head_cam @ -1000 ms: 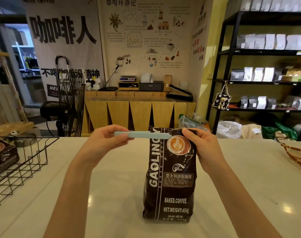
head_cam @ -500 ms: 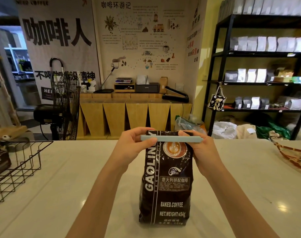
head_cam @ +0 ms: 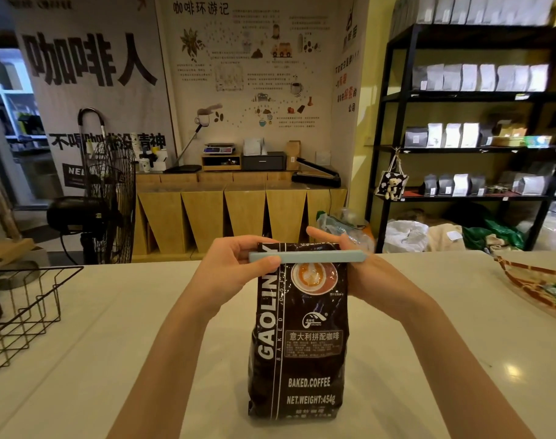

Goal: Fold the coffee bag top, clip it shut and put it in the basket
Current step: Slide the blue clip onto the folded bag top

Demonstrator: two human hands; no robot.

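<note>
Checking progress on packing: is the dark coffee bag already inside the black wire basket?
No, the dark coffee bag stands upright on the white counter, apart from the black wire basket at the left edge.

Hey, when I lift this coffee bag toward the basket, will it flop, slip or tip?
The coffee bag looks full and stands upright unaided, so probably fairly firm and hefty. Its glossy film may be slippery. It is tall and narrow, so a sideways nudge might tip it; lifting by the body seems safer than by the clip.

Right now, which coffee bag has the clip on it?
The dark coffee bag standing on the counter, light blue clip across its top; the shelf bags have none.
</note>
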